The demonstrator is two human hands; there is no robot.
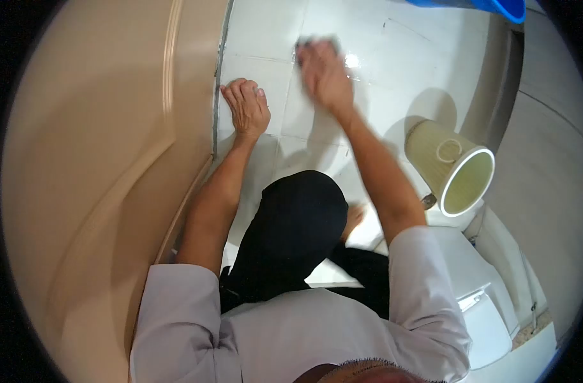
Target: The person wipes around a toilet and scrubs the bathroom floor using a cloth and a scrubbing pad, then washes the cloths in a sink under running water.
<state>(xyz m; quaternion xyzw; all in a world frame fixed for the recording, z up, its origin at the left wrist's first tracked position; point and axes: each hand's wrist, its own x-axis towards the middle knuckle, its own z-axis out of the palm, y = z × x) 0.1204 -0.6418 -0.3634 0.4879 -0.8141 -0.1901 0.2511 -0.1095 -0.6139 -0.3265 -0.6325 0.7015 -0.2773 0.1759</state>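
My right hand (pixel 326 76), smeared by motion, presses down on the wet white tiled floor (pixel 381 83). A small dark pad (pixel 302 43) shows at its fingertips, mostly covered by the fingers; I cannot tell its exact kind. Close to the door's bottom edge, my left hand (pixel 246 108) leans on the tiles with nothing in it, its fingers laid out and slightly bent. Water glints on the floor just right of my right hand. My bent knee in black trousers lies between the two arms.
A brown door (pixel 112 127) runs along the left side. To the right, a pale yellow-green bucket (pixel 425 150) with a white rim lies tilted beside a white toilet (pixel 476 274). Part of a blue tub (pixel 508 7) shows at the top right.
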